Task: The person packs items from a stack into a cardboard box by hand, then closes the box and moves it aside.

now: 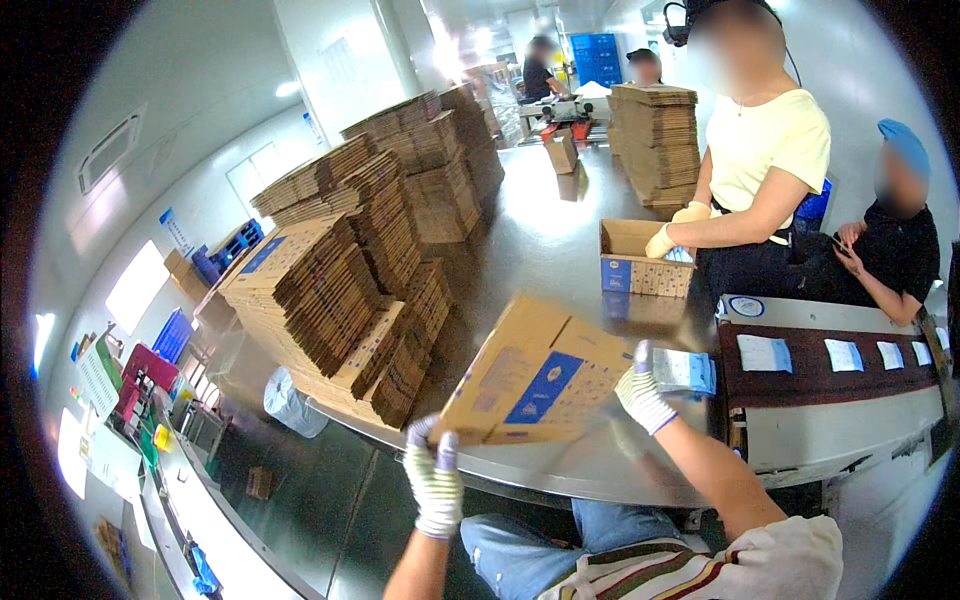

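A folded-flat cardboard carton (535,375) with a blue printed panel is held tilted above the near part of the metal table (520,255). My left hand (433,482), in a striped knit glove, grips its lower left corner. At the opposite edge my right hand (645,393), gloved alike, has its fingers closed on the cardboard. Just beyond that hand lies a small pile of blue-and-white packets (683,371). Left of the carton rise tall stacks of flattened cartons (310,290).
Across the table a person in yellow (765,150) reaches gloved hands into an open carton (645,275). A conveyor belt (800,380) carrying several packets stands at the right, a seated person (890,240) behind it. More carton stacks (655,145) stand farther back.
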A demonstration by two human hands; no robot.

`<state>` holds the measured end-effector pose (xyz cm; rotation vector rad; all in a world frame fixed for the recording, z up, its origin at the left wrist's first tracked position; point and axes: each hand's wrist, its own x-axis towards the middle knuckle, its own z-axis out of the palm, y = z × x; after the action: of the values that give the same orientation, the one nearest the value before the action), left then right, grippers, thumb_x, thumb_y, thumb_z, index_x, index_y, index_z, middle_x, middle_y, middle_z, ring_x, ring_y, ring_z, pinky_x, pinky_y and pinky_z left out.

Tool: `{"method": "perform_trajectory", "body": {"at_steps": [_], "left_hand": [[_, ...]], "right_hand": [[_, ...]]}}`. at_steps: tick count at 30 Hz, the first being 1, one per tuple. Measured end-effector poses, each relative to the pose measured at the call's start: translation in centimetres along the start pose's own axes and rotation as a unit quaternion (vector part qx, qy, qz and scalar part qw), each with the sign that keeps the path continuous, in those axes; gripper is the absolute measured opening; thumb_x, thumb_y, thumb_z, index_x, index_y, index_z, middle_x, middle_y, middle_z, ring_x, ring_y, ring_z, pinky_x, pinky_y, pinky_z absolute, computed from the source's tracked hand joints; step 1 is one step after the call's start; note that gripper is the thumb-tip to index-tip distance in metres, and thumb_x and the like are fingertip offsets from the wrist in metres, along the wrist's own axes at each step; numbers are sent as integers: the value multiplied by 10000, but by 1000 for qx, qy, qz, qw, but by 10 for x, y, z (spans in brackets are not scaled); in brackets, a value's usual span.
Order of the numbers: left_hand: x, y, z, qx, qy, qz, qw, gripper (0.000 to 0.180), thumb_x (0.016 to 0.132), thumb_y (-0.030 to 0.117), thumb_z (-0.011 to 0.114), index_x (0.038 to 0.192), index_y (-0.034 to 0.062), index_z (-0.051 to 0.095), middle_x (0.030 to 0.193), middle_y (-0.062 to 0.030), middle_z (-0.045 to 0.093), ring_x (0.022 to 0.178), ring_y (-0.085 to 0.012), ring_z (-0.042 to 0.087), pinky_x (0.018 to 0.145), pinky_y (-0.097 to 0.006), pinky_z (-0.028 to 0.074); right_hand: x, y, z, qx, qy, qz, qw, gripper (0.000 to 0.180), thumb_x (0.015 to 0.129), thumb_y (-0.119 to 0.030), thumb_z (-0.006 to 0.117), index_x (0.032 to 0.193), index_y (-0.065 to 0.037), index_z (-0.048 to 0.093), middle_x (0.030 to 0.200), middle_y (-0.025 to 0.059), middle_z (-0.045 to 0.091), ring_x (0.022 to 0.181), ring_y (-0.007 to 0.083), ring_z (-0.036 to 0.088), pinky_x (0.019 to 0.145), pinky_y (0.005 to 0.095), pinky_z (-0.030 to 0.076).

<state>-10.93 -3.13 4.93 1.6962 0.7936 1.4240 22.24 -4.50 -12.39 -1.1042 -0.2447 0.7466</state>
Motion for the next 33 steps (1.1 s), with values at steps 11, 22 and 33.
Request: {"method": "perform_trajectory", "body": {"at_steps": [11, 22, 33], "left_hand": [[-25, -49, 14, 10, -2, -69, 998, 273, 879, 62, 592, 1129, 47, 483, 1011, -82, 555, 936, -149, 490, 881, -286, 403], [-22, -38, 21, -102, 38, -93, 990, 329, 882, 124, 613, 1166, 74, 454, 1066, -58, 524, 1018, -160, 464, 956, -301, 347], [-26, -32, 17, -96, 80, -97, 987, 320, 924, 315, 565, 1118, 75, 477, 1068, -51, 515, 1000, -160, 459, 959, -324, 336]], "right_hand": [[-50, -95, 9, -131, -140, -279, 941, 238, 839, -304, 689, 863, -82, 604, 786, -32, 599, 737, 69, 520, 686, 237, 441], [-60, -96, 5, -162, -134, -276, 938, 165, 858, -215, 661, 896, -59, 622, 811, -6, 626, 766, 79, 550, 710, 246, 452], [-78, -98, 15, -154, -143, -271, 940, 200, 865, -189, 636, 1007, -52, 605, 928, 10, 605, 847, 82, 526, 762, 248, 434]]}}
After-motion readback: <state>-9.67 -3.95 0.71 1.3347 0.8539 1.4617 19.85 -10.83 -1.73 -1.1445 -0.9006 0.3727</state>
